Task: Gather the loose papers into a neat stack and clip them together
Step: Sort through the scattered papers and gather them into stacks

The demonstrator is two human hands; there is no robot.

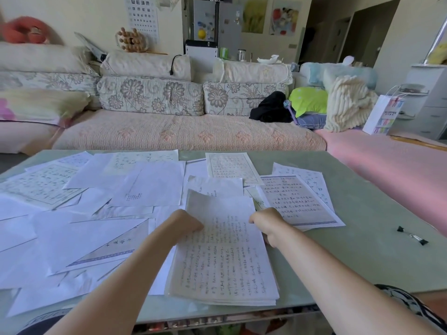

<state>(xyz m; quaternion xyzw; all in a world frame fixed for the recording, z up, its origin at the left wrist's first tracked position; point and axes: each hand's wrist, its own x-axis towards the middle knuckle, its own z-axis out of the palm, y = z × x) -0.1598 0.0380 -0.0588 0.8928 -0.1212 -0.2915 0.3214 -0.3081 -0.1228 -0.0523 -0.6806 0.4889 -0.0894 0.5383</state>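
A stack of handwritten papers (225,259) lies near the table's front edge, its far end lifted a little. My left hand (180,226) grips the stack's left edge and my right hand (267,224) grips its right edge, fingers curled under. Loose sheets (96,213) lie spread over the left half of the table, some overlapping. More written sheets (297,199) lie to the right of the stack. A black binder clip (412,236) rests on the bare table at the right, apart from both hands.
The pale green glass table (362,238) ends at a front edge just below the stack. A sofa (169,117) with floral cushions stands behind the table. A pink cover (399,170) lies to the right, with a white paper bag (384,114) beyond.
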